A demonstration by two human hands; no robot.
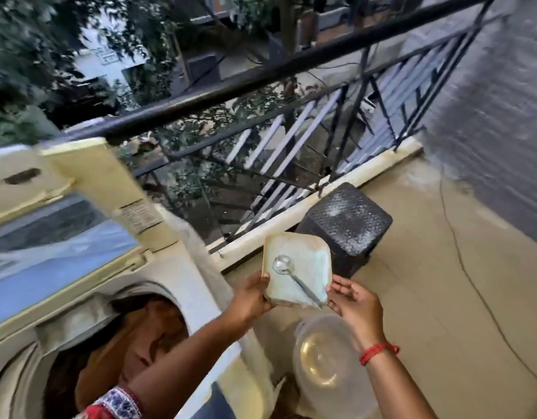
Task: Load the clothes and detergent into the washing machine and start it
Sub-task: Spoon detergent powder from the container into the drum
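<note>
Your balcony floor (442, 267) is tan and dusty, with a black railing (261, 80) running across the far side and trees beyond it. A grey wall (503, 116) rises on the right, and a thin cord (460, 261) trails over the floor near it.

At the left stands the washer (200, 267), its lid (58, 213) raised and tilted back. Brown clothes (146, 334) lie inside the open drum.

You hold a square tub (297, 269) between both hands, just right of the washer and above the floor. It looks filled with pale powder, likely detergent, though blur keeps that from being certain. A metal spoon (294, 279) lies across the top, bowl toward the far left, handle toward the near right corner.

Your left hand (252, 297) grips the tub's left edge, fingers curled round it. Your right hand (355, 303) sits at the near right corner with fingers fairly straight, fingertips touching the tub's edge by the spoon handle. A red band (379, 352) circles that wrist, and a patterned sleeve (116, 403) shows at the near left.

Below your hands, a clear round basin (324, 358) rests on the floor beside the washer. A black stool (349, 225) stands farther off, close to the railing's curb.
</note>
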